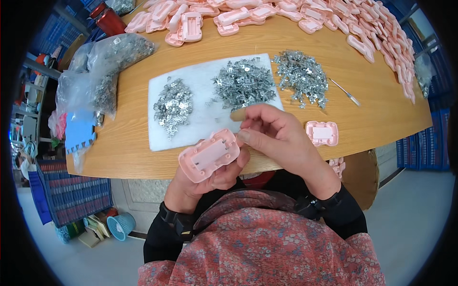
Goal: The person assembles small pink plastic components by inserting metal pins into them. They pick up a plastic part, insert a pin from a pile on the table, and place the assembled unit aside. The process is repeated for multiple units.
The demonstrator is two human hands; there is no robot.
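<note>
My left hand is closed around a pink plastic housing, its hollow inner side facing up and its long axis slanting up to the right. Small metal pieces show at both ends of the central compartment. At the housing's upper right end is my right hand, fingers curled and thumb bent inward. A tan cover sits on one of its fingertips. Whatever those fingers pinch is hidden. Beyond the hands, a white foam sheet carries a small pile of metal clips and a larger pile of metal pieces.
Another metal heap lies right of the sheet, near a thin screwdriver. One pink housing rests by the near edge. Many pink housings cover the table's far side. Plastic bags of metal parts and a red jar stand left.
</note>
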